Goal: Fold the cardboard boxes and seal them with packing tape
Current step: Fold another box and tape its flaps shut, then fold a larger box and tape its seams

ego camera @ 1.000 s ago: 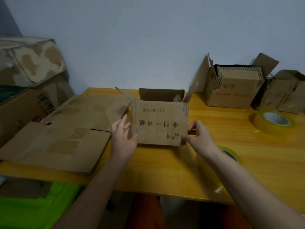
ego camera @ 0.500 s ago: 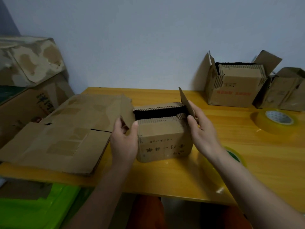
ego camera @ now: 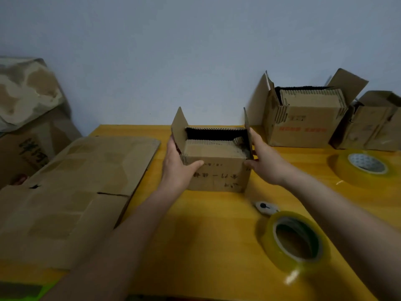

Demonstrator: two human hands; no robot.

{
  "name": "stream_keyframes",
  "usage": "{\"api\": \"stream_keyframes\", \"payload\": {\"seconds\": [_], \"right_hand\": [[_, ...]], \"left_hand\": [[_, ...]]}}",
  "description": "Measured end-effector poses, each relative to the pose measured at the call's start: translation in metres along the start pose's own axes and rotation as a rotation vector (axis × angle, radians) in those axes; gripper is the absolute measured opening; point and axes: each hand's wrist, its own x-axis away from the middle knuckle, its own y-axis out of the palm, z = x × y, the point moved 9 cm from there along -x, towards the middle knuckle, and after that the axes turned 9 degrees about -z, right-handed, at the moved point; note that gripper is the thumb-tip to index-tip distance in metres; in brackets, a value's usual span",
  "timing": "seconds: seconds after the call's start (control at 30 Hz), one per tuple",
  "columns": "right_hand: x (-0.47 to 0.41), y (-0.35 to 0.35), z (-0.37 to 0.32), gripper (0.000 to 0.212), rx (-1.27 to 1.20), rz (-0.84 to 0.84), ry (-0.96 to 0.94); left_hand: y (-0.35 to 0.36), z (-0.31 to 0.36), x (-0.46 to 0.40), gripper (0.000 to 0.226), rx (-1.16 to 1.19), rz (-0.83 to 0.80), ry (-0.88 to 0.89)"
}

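Both hands held a small brown corrugated cardboard box that stood on the yellow wooden table, near its far middle. Her or his left hand gripped the box's left side, thumb laid across the front face and fingers behind the left end flap. On the other side the right hand clasped the right corner, thumb on the front and fingers against the right end flap. Those two end flaps stood upright, while the near long flap was folded down over the opening, leaving a dark gap at the back. Dark handwriting on the front face read upside down.

Near the right forearm lay a roll of clear yellowish packing tape, with a small white cutter just beyond it. A second roll of clear tape lay further right. Two open brown cardboard boxes stood against the pale wall, and a large flattened sheet of cardboard covered the table's left part.
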Motion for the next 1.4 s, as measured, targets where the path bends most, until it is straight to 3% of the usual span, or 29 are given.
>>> {"api": "stream_keyframes", "payload": {"seconds": [0.2,0.43,0.67,0.77,0.87,0.97,1.1,1.2,1.3,1.4], "right_hand": [[-0.071,-0.036,0.035,0.056,0.077,0.077,0.105],[-0.136,-0.059,0.081,0.026,0.166,0.106,0.234],[-0.153,-0.064,0.097,0.029,0.225,0.107,0.3],[-0.135,-0.053,0.09,0.019,0.46,0.006,0.316],[-0.113,-0.025,0.062,0.012,0.665,-0.068,0.208],[-0.095,0.022,0.017,0.027,0.674,-0.153,0.065],[-0.062,0.117,-0.064,0.055,0.539,-0.368,-0.179],[-0.037,0.183,-0.118,0.065,0.406,-0.462,-0.282],[-0.024,0.227,-0.147,0.068,0.078,-0.518,-0.183],[-0.014,0.252,-0.156,0.063,-0.399,-0.509,-0.007]], "left_hand": [[0.035,0.007,-0.087,0.096,-0.005,-0.007,-0.003],[0.069,0.014,-0.163,0.079,-0.046,-0.024,0.016],[0.075,0.018,-0.191,0.078,-0.109,-0.136,0.025],[0.06,0.004,-0.169,0.075,-0.322,-0.169,-0.049],[0.047,-0.02,-0.12,0.07,-0.717,-0.384,-0.083],[0.019,-0.054,-0.061,0.075,-1.0,-0.501,-0.157],[-0.056,-0.095,0.014,0.077,-1.024,-0.394,-0.32],[-0.111,-0.12,0.07,0.094,-0.978,-0.303,-0.442],[-0.142,-0.139,0.114,0.112,-0.951,-0.276,-0.551],[-0.147,-0.15,0.14,0.106,-0.995,-0.28,-0.629]]}}
